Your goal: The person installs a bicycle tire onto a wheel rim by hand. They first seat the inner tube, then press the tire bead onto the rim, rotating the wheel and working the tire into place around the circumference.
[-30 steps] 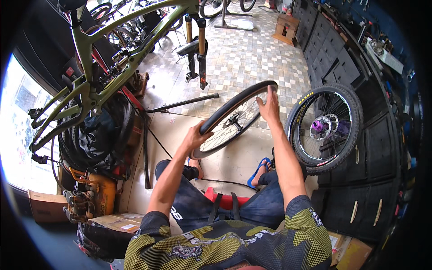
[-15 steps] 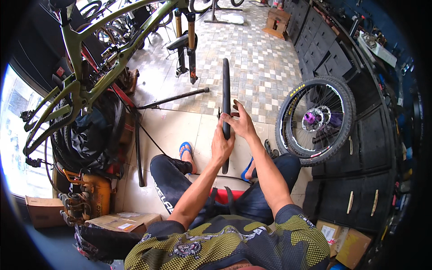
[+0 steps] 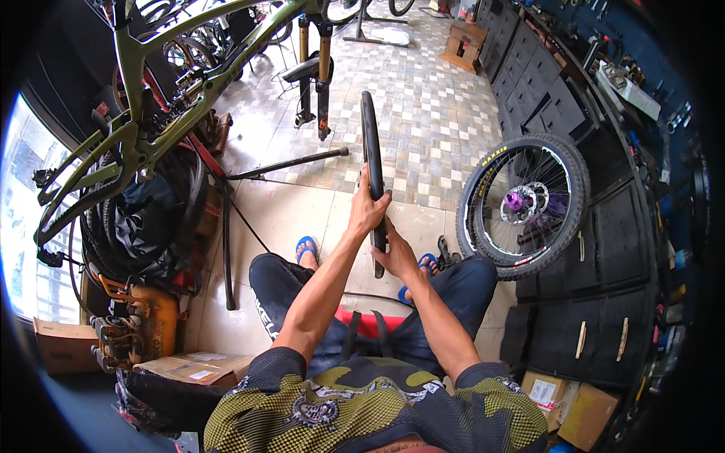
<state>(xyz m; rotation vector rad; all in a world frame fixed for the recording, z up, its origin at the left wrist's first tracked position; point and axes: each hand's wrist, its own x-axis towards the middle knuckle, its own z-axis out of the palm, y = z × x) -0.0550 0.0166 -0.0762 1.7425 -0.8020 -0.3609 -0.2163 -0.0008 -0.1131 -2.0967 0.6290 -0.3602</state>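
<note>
A narrow black bicycle wheel (image 3: 373, 155) stands upright before me, seen nearly edge-on and tilted slightly, with its top leaning left. My left hand (image 3: 367, 202) grips it around the middle, fingers along its left side and thumb across the edge facing me. Lower down, my right hand (image 3: 397, 255) is closed on its right side, the thumb lying over the near edge. Its spokes and hub are hardly visible from this angle, and some of my right fingers are hidden behind it.
A wheel with a knobby tyre and purple hub (image 3: 515, 201) leans against black drawers (image 3: 612, 260) at right. Left are a green bike frame (image 3: 204, 102), a black stand leg (image 3: 291, 164) and an orange compressor (image 3: 155, 321). Cardboard boxes (image 3: 198, 368) lie near me.
My left hand has slid up the wheel and my right hand has moved down, swapping their heights. The wheel's top has tipped a little to the left.
</note>
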